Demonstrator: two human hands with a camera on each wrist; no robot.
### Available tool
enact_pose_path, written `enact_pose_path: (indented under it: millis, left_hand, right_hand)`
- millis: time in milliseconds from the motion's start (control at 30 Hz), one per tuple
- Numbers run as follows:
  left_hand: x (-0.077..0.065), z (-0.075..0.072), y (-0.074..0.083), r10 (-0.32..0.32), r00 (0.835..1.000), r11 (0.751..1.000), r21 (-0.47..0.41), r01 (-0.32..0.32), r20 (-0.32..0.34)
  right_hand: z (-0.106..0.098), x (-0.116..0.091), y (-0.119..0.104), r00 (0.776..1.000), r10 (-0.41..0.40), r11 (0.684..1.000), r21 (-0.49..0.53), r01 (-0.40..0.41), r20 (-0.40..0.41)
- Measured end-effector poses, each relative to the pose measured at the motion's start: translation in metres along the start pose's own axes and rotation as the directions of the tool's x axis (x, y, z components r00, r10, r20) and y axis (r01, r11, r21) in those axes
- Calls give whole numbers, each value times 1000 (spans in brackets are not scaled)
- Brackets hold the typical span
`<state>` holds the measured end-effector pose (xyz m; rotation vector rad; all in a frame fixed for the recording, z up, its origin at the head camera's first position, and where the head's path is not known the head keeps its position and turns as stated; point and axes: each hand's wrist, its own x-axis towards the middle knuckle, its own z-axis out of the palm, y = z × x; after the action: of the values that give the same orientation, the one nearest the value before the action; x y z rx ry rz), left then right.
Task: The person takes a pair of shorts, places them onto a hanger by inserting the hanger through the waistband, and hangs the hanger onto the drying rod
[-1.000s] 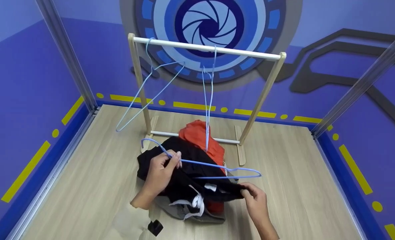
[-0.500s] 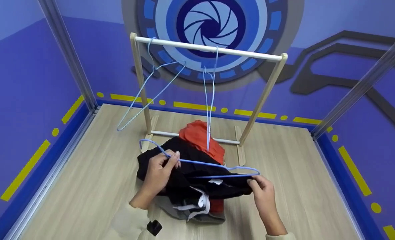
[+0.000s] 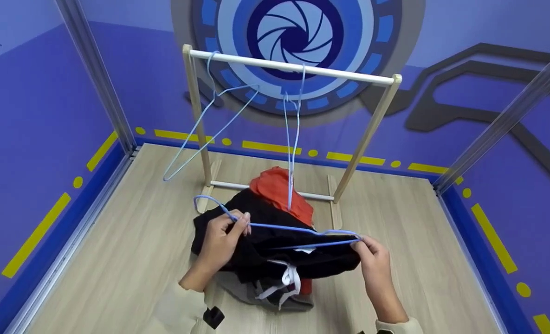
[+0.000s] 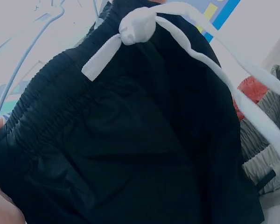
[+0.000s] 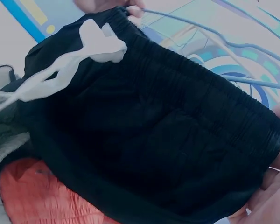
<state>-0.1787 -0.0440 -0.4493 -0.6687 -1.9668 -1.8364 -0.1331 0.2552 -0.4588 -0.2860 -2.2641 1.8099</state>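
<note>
Black shorts (image 3: 321, 264) with an elastic waistband and a tied white drawstring (image 3: 289, 274) are stretched between both hands. My left hand (image 3: 221, 239) pinches the left part of the waistband together with a blue wire hanger (image 3: 284, 227). The hanger's hook points up and left, and part of its lower bar is hidden inside the waistband. My right hand (image 3: 373, 260) pinches the waistband's right end, right at the hanger's right corner. In the right wrist view, the gathered waistband (image 5: 200, 81) runs between the two hands. The left wrist view shows the front of the shorts and the drawstring knot (image 4: 137, 25).
A wooden rack with a white top bar (image 3: 256, 62) stands behind. Two light blue hangers hang from it, one at left (image 3: 200, 111) and one near the middle (image 3: 298, 134). Red cloth (image 3: 275, 185) and grey cloth (image 3: 242, 292) lie around and under the black clothing.
My right hand has moved right and up, pulling the waistband's right end out to the hanger's right corner. The drawstring has shifted right. My left hand has hardly moved.
</note>
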Motion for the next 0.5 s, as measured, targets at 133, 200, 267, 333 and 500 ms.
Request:
enact_pose_path:
  millis: [133,200,267,333,500]
  left_hand:
    - [0,0,0,7,1000,1000,8,-7,11]
    - [0,-1,1,10,1000,1000,10,-10,16]
    - [0,0,3,10,1000,1000,11,-11,20]
    - [0,0,3,7,1000,1000,9,-7,23]
    - [0,1,5,-9,1000,1000,11,8,26]
  right_hand:
    - [-1,1,-7,1000,-6,997,71,4,21]
    - [-2,1,-11,999,-17,993,115,13,35]
    - [-3,1,-15,998,-29,988,153,21,50]
    - [-3,2,-19,997,-45,982,185,33,63]
    - [-5,4,-26,994,-75,968,247,52,84]
